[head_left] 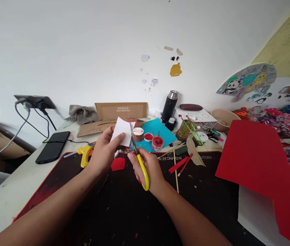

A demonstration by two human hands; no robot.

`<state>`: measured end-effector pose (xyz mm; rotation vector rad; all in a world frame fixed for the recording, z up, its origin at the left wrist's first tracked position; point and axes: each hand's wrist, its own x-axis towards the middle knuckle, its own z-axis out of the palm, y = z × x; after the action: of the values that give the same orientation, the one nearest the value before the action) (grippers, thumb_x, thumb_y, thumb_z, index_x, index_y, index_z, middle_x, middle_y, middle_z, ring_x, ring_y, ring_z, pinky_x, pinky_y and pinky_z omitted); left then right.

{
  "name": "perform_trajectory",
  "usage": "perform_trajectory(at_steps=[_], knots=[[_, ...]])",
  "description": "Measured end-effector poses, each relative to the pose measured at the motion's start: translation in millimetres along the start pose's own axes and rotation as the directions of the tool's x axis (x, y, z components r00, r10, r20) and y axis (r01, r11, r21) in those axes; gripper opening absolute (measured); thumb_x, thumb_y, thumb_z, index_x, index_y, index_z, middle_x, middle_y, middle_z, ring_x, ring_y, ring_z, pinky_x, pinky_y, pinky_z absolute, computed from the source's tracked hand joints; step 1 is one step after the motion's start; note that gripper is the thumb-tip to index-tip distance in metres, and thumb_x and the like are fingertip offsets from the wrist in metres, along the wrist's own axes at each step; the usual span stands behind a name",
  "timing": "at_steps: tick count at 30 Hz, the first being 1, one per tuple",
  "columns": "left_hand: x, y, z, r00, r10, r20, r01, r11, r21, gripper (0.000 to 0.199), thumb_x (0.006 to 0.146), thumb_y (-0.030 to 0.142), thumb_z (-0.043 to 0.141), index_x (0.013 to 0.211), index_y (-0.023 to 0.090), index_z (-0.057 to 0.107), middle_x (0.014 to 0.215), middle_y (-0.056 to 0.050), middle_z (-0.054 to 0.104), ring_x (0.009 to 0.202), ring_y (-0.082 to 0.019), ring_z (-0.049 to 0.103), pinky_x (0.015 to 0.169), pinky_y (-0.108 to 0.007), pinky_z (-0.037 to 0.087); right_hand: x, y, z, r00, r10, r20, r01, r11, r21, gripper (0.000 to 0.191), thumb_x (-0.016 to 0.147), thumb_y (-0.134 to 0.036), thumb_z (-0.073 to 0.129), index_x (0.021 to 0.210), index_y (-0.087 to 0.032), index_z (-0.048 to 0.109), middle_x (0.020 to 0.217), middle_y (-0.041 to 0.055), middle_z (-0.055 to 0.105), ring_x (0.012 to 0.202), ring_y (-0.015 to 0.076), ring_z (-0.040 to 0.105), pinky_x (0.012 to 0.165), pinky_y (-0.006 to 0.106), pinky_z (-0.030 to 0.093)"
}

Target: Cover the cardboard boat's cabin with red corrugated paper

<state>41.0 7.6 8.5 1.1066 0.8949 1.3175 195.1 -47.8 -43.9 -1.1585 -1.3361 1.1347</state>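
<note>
Between thumb and fingers, my left hand [103, 147] pinches a small piece of white paper [121, 130] above the mat. My right hand [151, 167] grips scissors [145, 176] with a yellow handle, their blades pointing away from me. The blades lie at the right side of the paper; whether they are closed on it I cannot tell. Below my left hand a small red paper piece [118, 164] rests on the black mat [124, 212]. Just beyond the scissors stand a brown-filled jar [138, 134] and an open jar of red paint [157, 142].
A yellow glue gun [84, 154] and a phone [53, 147] lie to the left. Behind are blue paper [169, 135], a black flask [169, 106] and a glass jar with brushes [182, 131]. Large red sheet [252, 164] covers the right side. Cables [22, 128] hang from the wall socket.
</note>
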Motion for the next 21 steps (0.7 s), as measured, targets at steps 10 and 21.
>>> perform_trajectory(at_steps=[10,21], knots=[[4,7,-6.4,0.997,0.059,-0.046,-0.057,0.998,0.025,0.038,0.082,0.044,0.093,0.094,0.021,0.066,0.08,0.001,0.074,0.064,-0.017,0.069,0.058,-0.028,0.055,0,0,-1,0.997,-0.013,0.072,0.007,0.996,0.085,0.055,0.093,-0.071,0.08,0.11,-0.019,0.076,0.066,-0.0045,0.06,0.041,0.0101,0.054,0.041,0.021,0.039],[8,15,-12.3,0.994,0.1,-0.049,-0.098,0.994,0.039,0.045,0.08,0.046,0.095,0.09,0.023,0.058,0.076,0.002,0.075,0.059,-0.016,0.067,0.057,-0.027,0.053,0,8,2,0.971,0.022,0.24,-0.081,0.967,0.241,0.094,0.081,-0.095,0.074,0.133,-0.016,0.073,0.087,0.0075,0.079,0.07,0.0233,0.081,0.07,0.034,0.065]])
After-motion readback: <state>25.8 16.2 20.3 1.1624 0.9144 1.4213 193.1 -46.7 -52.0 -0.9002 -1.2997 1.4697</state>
